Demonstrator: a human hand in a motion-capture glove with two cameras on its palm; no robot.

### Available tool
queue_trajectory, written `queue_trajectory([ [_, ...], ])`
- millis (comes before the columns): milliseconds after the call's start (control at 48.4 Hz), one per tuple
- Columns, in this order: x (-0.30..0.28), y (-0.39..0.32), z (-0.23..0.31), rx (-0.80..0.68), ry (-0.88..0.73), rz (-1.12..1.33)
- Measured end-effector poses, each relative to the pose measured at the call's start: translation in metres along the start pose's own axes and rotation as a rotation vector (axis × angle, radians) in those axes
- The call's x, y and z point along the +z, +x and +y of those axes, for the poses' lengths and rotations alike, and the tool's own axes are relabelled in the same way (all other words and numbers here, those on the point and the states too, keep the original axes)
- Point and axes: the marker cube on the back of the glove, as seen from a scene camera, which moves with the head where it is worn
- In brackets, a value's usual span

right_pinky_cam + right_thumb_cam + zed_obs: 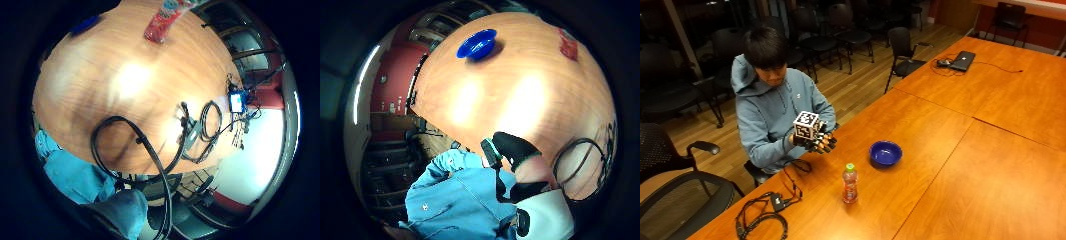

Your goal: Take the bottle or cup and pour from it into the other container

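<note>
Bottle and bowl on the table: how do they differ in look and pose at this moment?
The bottle is tall and narrow, standing upright with a green cap on; the bowl is low, wide and open at the top. The bottle shows a reddish label or contents, while the bowl is solid blue. The bottle stands nearer the cables; the bowl sits farther along the table. Both rest on the wood untouched, apart from each other, while the gloved right hand is held above the table's edge.

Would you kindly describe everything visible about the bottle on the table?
The bottle is slim, clear plastic, holding reddish-orange drink, with a green cap on and a red label. It stands upright on the wooden table, apart from the blue bowl. Nothing touches it; the gloved right hand is held near the person's chest.
</note>
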Motion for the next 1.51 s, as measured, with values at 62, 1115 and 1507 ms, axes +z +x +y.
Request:
queue_trajectory([
  [62,-0.013,0.003,-0.012,-0.007,0.0,0.002],
  [1115,-0.069,0.071,-0.017,0.071,0.133,0.077],
  [1507,-0.087,0.153,-0.008,0.141,0.225,0.114],
])
